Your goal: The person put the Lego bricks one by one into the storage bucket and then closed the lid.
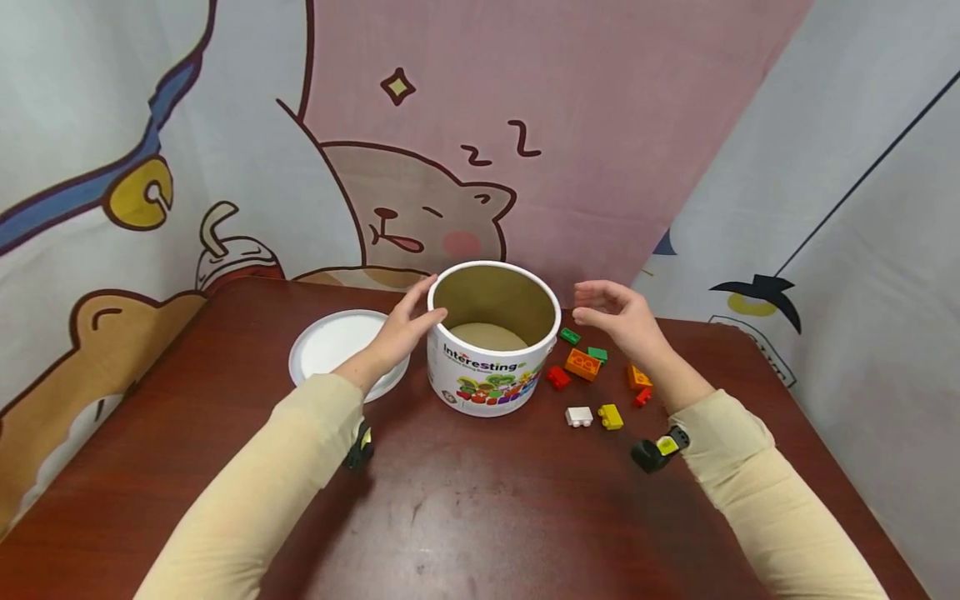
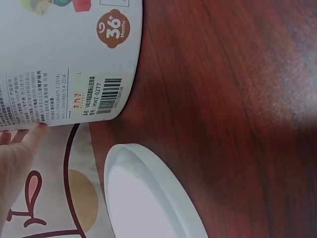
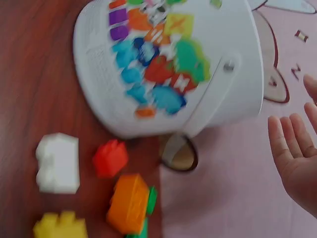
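Cartoon-printed fabric (image 1: 585,100) with a sleeping bear hangs at twelve o'clock behind a reddish-brown table (image 1: 465,517). Near the table's far edge stands an upright, lidless white bucket (image 1: 487,385) lettered "Interesting", nothing visible inside, its white lid (image 1: 333,343) lying at nine o'clock. A person's left hand (image 1: 397,335) touches the bucket's rim at about ten o'clock, thumb spread from the fingers; how hard they press cannot be told. At two to three o'clock the right hand (image 1: 621,318) hovers apart from it, fingers close together and gently bent, pinching nothing. Orange, red, green, white and yellow toy bricks (image 1: 582,365) lie from three to four o'clock. Steadying the bucket appears the step in hand; a two-handed hold would call for closing the right-hand gap.
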Demonstrator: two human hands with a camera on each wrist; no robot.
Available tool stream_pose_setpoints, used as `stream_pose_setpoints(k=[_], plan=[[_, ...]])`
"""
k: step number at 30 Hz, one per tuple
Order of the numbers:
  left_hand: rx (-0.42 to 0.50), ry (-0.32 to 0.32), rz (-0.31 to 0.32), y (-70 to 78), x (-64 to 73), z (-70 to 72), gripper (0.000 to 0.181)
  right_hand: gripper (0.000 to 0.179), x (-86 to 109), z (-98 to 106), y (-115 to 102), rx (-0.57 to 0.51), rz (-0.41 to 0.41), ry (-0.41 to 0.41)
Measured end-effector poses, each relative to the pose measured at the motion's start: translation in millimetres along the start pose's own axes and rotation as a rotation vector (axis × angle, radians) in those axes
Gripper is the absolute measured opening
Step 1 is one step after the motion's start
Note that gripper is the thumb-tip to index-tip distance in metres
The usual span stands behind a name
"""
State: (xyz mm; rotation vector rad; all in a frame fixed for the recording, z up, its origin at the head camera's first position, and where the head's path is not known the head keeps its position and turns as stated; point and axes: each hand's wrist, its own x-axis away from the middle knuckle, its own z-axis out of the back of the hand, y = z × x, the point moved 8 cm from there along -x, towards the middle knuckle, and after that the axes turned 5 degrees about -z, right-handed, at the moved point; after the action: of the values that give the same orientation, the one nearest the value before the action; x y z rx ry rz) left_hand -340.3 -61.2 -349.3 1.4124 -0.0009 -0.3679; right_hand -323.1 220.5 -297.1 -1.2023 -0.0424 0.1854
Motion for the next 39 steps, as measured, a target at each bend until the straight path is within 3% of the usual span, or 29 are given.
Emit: stream_pose_setpoints(k=[9,19,24,32,39], plan=[[-0.009,0.006,0.028,-2.6,4.2,4.7,0.061,0.046,27.0,15,60,0.194,-0.105,-0.111],[-0.042,0.013,0.023,-2.6,-0.7,4.7,0.061,0.053,53.5,22,121,0.208,-0.200,-0.191],[-0.087,0.020,0.023,-5.2,-0.1,0.9,0.061,0.056,61.6,23,137,0.221,-0.218,-0.225],[-0.065,0.040,0.015,-4.7,2.4,0.0,0.061,0.057,63.0,17,147,0.271,-0.218,-0.282],[-0.073,0.039,0.004,-5.8,0.8,-0.4,0.061,0.051,62.4,17,150,0.391,-0.210,-0.254]])
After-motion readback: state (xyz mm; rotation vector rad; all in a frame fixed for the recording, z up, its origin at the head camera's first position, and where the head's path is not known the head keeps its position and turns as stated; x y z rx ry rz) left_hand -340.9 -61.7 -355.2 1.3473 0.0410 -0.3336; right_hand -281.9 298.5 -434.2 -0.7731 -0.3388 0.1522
